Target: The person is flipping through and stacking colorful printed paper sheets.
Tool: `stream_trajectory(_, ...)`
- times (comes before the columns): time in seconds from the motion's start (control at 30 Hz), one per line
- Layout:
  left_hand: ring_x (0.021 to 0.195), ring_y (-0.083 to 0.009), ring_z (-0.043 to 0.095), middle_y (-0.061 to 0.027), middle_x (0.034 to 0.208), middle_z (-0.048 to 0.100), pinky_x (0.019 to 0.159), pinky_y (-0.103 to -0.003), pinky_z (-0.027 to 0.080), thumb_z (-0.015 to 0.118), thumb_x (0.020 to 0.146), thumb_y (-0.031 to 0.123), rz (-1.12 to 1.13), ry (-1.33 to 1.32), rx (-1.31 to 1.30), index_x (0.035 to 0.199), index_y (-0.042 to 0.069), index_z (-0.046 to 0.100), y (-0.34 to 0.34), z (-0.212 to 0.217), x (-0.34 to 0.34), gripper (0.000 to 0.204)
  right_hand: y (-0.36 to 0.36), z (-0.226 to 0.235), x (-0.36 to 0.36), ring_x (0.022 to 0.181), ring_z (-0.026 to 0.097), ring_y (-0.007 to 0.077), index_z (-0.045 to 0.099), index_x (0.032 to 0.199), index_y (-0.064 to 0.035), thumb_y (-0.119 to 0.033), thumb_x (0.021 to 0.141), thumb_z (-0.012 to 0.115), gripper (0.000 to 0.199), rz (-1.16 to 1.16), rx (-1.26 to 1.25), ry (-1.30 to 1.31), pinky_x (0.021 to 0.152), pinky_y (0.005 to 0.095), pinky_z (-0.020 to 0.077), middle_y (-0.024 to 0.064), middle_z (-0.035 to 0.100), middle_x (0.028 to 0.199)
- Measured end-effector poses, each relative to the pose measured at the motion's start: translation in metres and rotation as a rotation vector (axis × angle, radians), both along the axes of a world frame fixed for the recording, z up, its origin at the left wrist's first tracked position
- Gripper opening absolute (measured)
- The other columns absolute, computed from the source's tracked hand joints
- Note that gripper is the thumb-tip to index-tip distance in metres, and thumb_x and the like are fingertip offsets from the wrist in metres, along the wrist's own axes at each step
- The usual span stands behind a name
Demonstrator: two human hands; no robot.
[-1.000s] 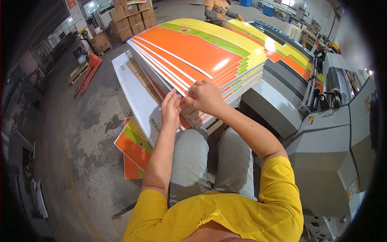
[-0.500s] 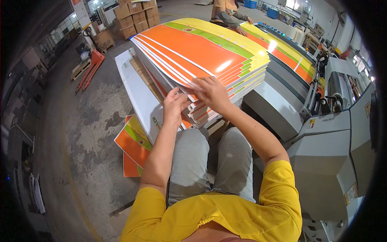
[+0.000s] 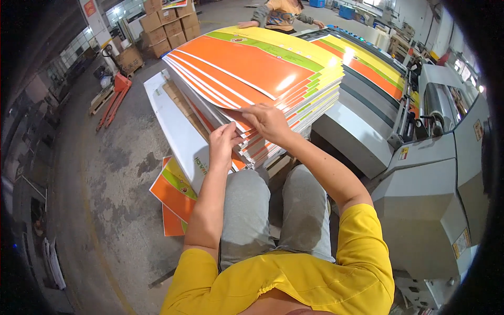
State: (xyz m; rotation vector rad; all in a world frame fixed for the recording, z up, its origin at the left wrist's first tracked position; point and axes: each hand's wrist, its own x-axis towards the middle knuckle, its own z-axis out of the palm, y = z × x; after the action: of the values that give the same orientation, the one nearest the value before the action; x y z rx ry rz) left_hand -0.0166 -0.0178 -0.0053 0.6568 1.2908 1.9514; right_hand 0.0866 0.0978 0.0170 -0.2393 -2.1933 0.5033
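Note:
In front of my knees rises a tall stack of glossy printed sheets (image 3: 252,65) in orange, green and yellow, its upper sheets fanned in steps. My right hand (image 3: 269,125) pinches the lifted near corner of the upper printed sheets, thumb and fingers closed at the edge. Just left of it and slightly lower, my left hand (image 3: 222,143) is at the stack's side with fingers bent together. What lies between those left fingertips is hidden. Below the lifted corner, the edges of lower sheets show, uneven and slightly apart.
A white printed board (image 3: 176,123) leans along the stack's left side, with more printed sheets (image 3: 176,191) on the floor. A grey machine (image 3: 420,210) stands right, its bed carrying a printed sheet (image 3: 367,60). A co-worker (image 3: 281,14) stands beyond. A red pallet jack (image 3: 116,97) and cartons (image 3: 168,26) are far left.
A sheet has come onto the top of the stack, and the co-worker has shifted left, one hand now at its far edge. My hands stay at the near corner, slightly lower and left.

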Motion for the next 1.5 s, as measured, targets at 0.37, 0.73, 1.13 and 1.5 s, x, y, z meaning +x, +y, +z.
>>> stream_trajectory(0.37,0.062,-0.01,0.053,-0.0034,0.07,0.054,0.06,-0.024,0.051,0.055,0.084,0.012,0.021,0.052,-0.033,0.074,0.0,0.058,0.002,-0.003,0.0,0.015,0.001,-0.011,0.0,0.081,0.059,0.0263,0.064,0.097,-0.0095,-0.019,0.082,0.059,0.019,-0.108,0.191,-0.054,0.067,0.0368,0.048,0.0071,0.065,0.091)
stream_trajectory(0.73,0.076,-0.0137,0.06,-0.0067,0.085,0.061,0.066,-0.027,0.052,0.048,0.091,0.012,-0.035,-0.015,0.088,0.095,-0.002,0.057,0.003,-0.007,-0.004,0.017,-0.021,0.021,-0.003,0.071,0.06,0.0276,0.068,0.074,-0.007,-0.036,0.076,0.058,0.03,-0.175,-0.016,-0.31,0.061,0.0381,0.0478,0.0112,0.064,0.072)
stream_trajectory(1.13,0.07,-0.0111,0.056,-0.0038,0.077,0.058,0.063,-0.026,0.049,0.05,0.086,0.011,-0.031,0.055,0.039,0.081,-0.001,0.059,0.002,-0.005,-0.002,0.016,-0.009,0.009,0.003,0.08,0.061,0.0247,0.067,0.087,-0.0079,-0.022,0.078,0.057,0.019,-0.041,0.578,0.085,0.067,0.036,0.0473,0.0151,0.063,0.085)
stream_trajectory(1.5,0.067,-0.0117,0.054,-0.0032,0.073,0.055,0.066,-0.025,0.047,0.053,0.087,0.02,-0.021,0.061,0.002,0.077,0.0,0.058,0.0,0.0,0.0,0.023,0.017,0.047,-0.017,0.067,0.059,0.0359,0.064,0.091,-0.004,-0.035,0.089,0.047,0.035,0.111,-1.03,0.318,0.062,0.0407,0.0465,0.0235,0.059,0.075)
